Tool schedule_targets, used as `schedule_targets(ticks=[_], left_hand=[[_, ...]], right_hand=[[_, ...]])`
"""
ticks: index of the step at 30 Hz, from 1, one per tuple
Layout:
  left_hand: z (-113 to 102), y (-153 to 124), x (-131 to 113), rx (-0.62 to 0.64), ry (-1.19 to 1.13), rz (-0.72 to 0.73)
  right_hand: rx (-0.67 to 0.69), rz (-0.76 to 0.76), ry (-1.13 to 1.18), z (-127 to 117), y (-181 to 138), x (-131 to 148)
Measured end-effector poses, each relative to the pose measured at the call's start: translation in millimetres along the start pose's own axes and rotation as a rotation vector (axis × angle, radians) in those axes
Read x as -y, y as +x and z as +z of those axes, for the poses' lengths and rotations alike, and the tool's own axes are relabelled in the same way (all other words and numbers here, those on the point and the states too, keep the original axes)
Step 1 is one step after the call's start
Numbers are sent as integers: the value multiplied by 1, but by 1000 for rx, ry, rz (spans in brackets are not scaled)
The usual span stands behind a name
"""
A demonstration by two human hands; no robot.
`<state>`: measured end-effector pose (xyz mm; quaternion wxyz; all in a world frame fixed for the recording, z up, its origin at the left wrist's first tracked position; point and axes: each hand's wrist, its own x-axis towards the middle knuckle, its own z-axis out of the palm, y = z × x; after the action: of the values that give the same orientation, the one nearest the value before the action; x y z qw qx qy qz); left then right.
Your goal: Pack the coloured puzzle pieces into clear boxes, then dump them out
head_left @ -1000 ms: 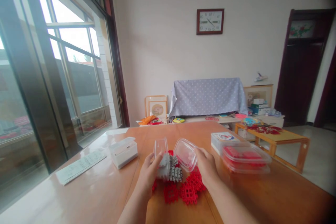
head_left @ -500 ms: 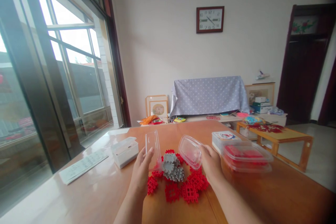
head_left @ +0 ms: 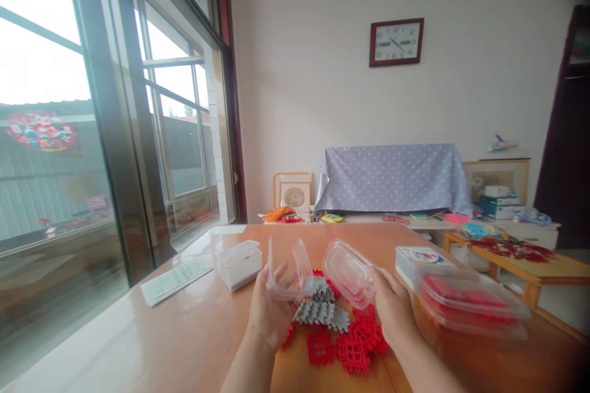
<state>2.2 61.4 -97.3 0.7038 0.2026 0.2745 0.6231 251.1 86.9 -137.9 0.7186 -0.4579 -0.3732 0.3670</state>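
My left hand (head_left: pixel 270 307) grips a clear plastic container (head_left: pixel 302 264), tilted on its side above the table, its fingers showing through the plastic. In my right hand (head_left: pixel 391 301) is a clear plastic lid (head_left: pixel 349 273), held at a slant by its right edge. Lid and container are apart. Below and between the hands lies a heap of interlocking building tiles: grey tiles (head_left: pixel 320 313) on top and red tiles (head_left: pixel 353 351) around them. Part of the heap is hidden behind my left hand and the container.
On the wooden table (head_left: pixel 184 344), a white box (head_left: pixel 239 267) and a printed paper (head_left: pixel 177 281) lie at left. To the right stand a lidded box (head_left: pixel 421 263) and a clear container of red pieces (head_left: pixel 470 301). A low wooden table (head_left: pixel 530 267) stands beyond.
My left hand has turned the container from edge-on so its opening shows. The lid remains in my right hand, tilted slightly more. The view has shifted to the left.
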Motion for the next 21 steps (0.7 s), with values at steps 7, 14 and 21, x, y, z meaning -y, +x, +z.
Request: schedule_targets(ticks=[7,14,21], left_hand=[[-8,8,6,32,-63,-65],[-10,6,6,57,-66,-53],[-7,3,5,44,-111,-20]], right_hand=[[22,11,63,4,-3,-1],[126,1,-72,5,-11,3],[338,-662,-743,6,-12,-8]])
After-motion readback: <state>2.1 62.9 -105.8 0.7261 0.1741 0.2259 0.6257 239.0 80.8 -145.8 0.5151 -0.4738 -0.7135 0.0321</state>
